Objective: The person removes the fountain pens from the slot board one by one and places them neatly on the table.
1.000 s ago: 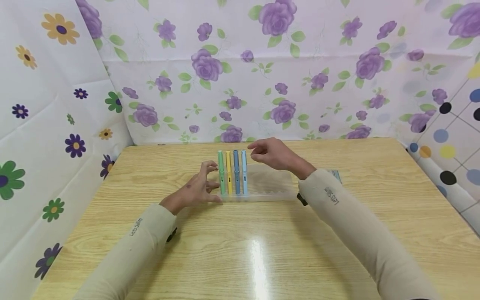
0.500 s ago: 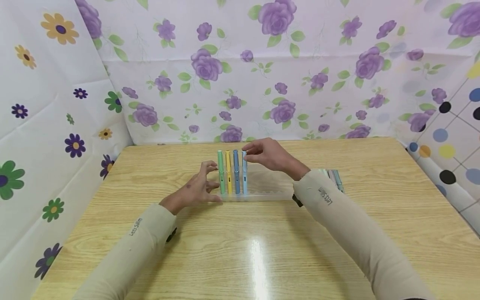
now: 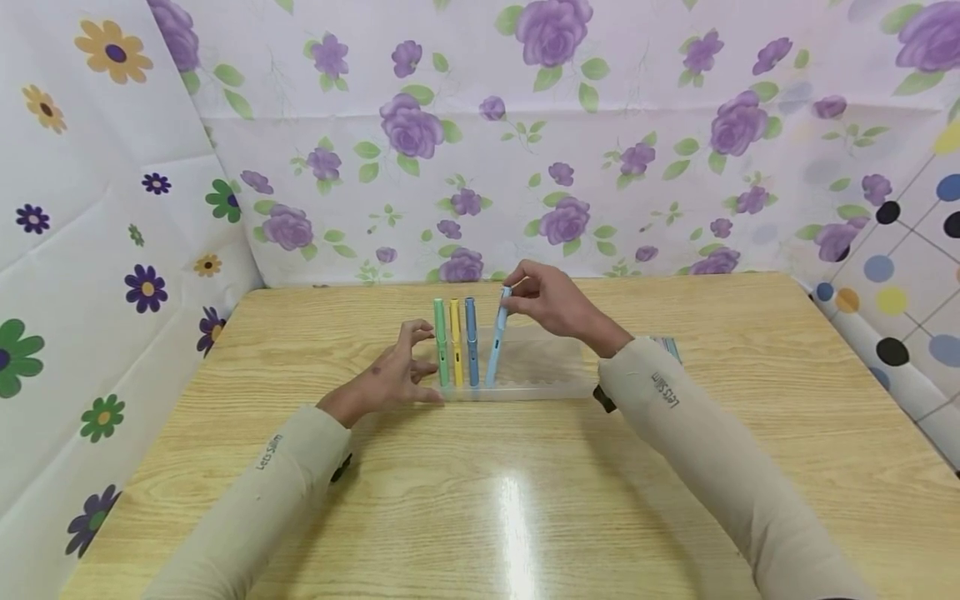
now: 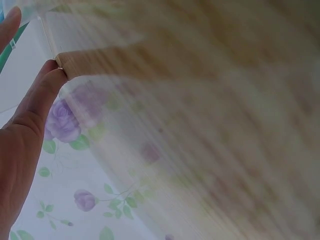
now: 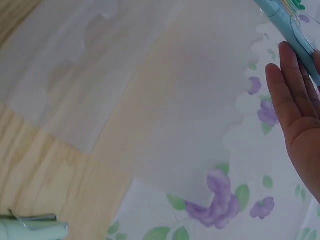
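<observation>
A clear plastic pen stand (image 3: 540,393) sits on the wooden table. Upright at its left end are a green pen (image 3: 442,346), a yellow pen (image 3: 456,346) and a dark blue pen (image 3: 472,346). My right hand (image 3: 553,302) pinches the cap end of a light blue pen (image 3: 497,343), which leans right with its lower end at the stand's front ledge. This pen (image 5: 287,27) also shows in the right wrist view. My left hand (image 3: 388,375) holds the stand's left end, thumb at the front base and fingers at the side; its fingers (image 4: 42,95) touch the clear edge.
More pens (image 3: 670,347) lie on the table at right, partly behind the right sleeve; a pale green one (image 5: 35,230) shows in the right wrist view. A flowered cloth (image 3: 420,200) hangs behind the table (image 3: 420,500), with patterned sheets at both sides.
My right hand has reached the light blue pen, taken hold of its top and drawn it up and to the right, so it now tilts. The left hand has stayed at the stand.
</observation>
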`<state>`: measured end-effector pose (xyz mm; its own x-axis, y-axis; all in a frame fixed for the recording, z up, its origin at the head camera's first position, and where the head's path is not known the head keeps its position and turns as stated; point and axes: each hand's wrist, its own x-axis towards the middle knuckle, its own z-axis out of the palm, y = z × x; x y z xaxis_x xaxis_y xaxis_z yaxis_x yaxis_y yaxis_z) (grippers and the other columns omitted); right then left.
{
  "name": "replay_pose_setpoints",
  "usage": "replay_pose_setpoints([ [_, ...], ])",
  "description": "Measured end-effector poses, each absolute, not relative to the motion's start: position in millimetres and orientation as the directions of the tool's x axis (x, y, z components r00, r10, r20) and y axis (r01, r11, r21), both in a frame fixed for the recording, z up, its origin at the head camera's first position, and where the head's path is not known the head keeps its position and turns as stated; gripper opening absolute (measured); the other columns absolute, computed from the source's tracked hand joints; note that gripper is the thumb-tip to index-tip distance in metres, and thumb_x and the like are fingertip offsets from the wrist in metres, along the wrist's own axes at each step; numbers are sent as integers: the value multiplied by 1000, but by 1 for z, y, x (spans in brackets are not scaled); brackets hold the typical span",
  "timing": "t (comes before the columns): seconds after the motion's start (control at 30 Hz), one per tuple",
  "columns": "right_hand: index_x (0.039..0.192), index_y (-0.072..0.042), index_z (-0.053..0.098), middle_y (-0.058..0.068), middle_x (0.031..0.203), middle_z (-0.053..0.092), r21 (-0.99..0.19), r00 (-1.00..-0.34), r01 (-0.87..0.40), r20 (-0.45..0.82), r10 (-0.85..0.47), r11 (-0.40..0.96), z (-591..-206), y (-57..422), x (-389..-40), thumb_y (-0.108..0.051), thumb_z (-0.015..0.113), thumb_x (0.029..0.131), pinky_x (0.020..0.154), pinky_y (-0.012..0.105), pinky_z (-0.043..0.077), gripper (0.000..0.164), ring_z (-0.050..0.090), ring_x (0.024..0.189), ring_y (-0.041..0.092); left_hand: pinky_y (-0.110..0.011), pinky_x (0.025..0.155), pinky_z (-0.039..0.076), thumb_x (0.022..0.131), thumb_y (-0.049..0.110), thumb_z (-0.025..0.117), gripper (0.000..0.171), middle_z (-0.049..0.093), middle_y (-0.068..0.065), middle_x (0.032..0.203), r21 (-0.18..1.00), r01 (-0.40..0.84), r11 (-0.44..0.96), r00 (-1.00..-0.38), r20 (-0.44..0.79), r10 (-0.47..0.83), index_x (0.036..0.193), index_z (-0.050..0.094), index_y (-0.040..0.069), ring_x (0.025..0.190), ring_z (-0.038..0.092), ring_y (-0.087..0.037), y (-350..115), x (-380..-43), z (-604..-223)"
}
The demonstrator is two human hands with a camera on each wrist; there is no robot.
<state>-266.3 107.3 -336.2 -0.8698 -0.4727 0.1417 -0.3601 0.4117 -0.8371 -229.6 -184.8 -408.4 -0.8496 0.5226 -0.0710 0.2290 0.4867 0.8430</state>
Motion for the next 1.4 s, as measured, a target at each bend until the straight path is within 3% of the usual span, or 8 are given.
replay_pose_setpoints([
  [0.33, 126, 2, 55, 20, 110, 69, -848, -875, -326, 103, -473, 418, -331, 134, -264, -12, 61, 101, 90, 47, 55, 29, 70, 98, 35, -52, 99, 48, 82, 6, 83, 96, 13, -19, 161, 838, 233, 493, -850, -70, 522, 145, 12, 16, 127, 54, -40, -184, -229, -407],
  [0.6, 131, 0, 54, 19, 113, 68, -856, -900, -277, 71, -430, 438, -331, 159, -261, -12, 60, 102, 86, 39, 57, 32, 70, 97, 31, -53, 101, 47, 83, 5, 82, 94, 12, -20, 162, 848, 228, 478, -845, -71, 530, 145, 11, 15, 129, 52, -40, -183, -231, -408],
  [1.0, 139, 2, 47, 26, 119, 61, -874, -911, -204, 5, -413, 441, -331, 201, -259, -15, 58, 103, 87, 40, 57, 41, 66, 101, 31, -52, 99, 49, 83, 4, 81, 94, 13, -20, 162, 841, 231, 489, -850, -69, 521, 145, 11, 15, 129, 53, -40, -184, -228, -406],
  [1.4, 151, -5, 41, 24, 130, 56, -854, -935, -144, -47, -350, 500, -333, 243, -252, -26, 57, 104, 85, 43, 58, 54, 63, 107, 31, -52, 97, 50, 84, 4, 81, 93, 14, -20, 162, 838, 225, 497, -853, -77, 516, 145, 12, 15, 128, 53, -40, -183, -228, -406],
])
